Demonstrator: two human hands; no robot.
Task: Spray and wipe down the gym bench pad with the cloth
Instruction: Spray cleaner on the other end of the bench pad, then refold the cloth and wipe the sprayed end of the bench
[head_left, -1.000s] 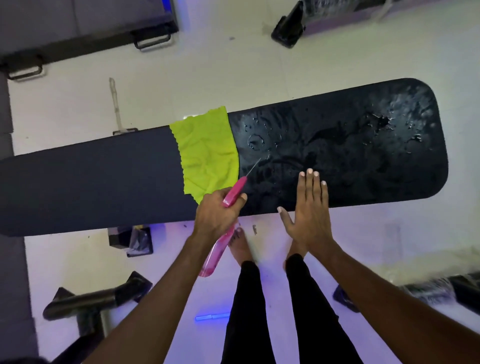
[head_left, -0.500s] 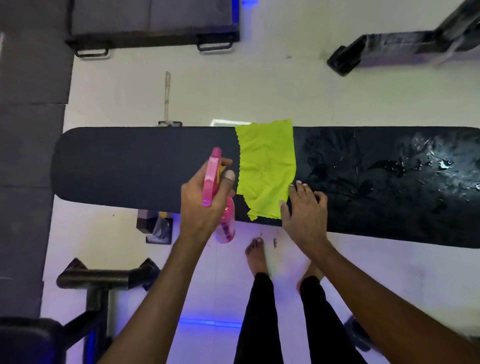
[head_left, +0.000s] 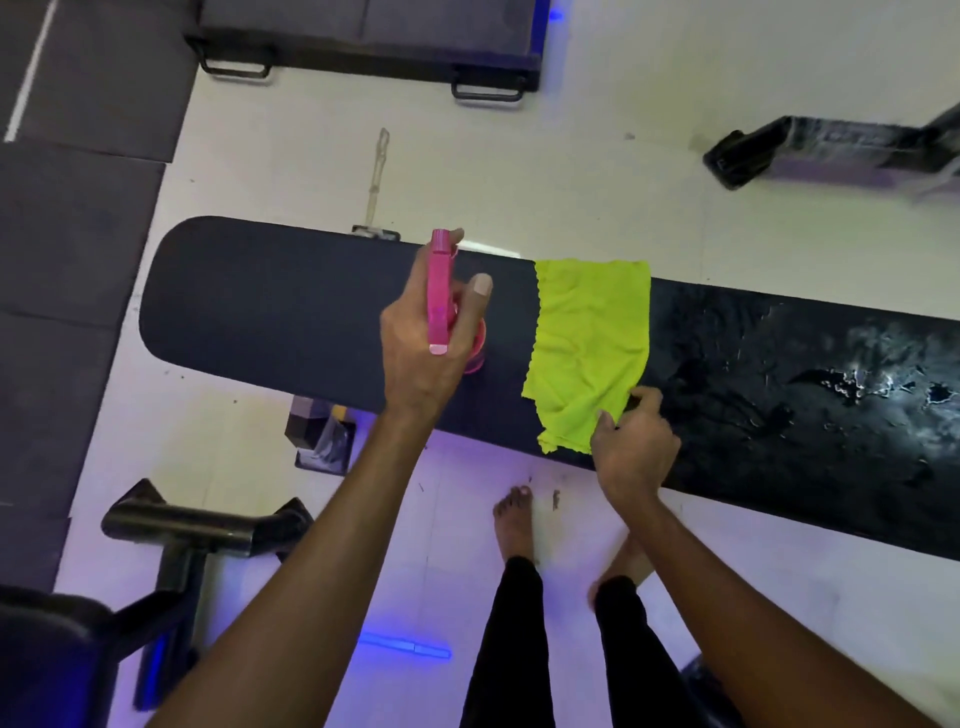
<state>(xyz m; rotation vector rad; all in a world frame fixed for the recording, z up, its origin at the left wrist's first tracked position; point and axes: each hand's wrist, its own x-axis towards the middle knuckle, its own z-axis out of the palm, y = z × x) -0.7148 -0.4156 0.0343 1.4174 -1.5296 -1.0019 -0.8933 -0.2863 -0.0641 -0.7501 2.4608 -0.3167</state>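
- The black bench pad (head_left: 291, 306) runs from the left of the view down to the right edge; its left half is dry and matte, and its right half glistens with droplets and smears.
- The yellow-green cloth (head_left: 589, 353) lies across the pad's width near its middle, with its lower corner hanging over the pad's near edge.
- The left hand (head_left: 421, 353) is closed around a pink spray bottle (head_left: 439, 296), held above the dry left half of the pad with the nozzle pointing toward the far edge; half a second ago it was nearer the near edge.
- The right hand (head_left: 634, 441) is at the near edge, fingers curled and pinching the cloth's lower right corner; half a second ago it lay flatter on the pad beside the cloth.
- Bare feet (head_left: 514, 525) stand on the white floor (head_left: 571, 171) just below the near edge.
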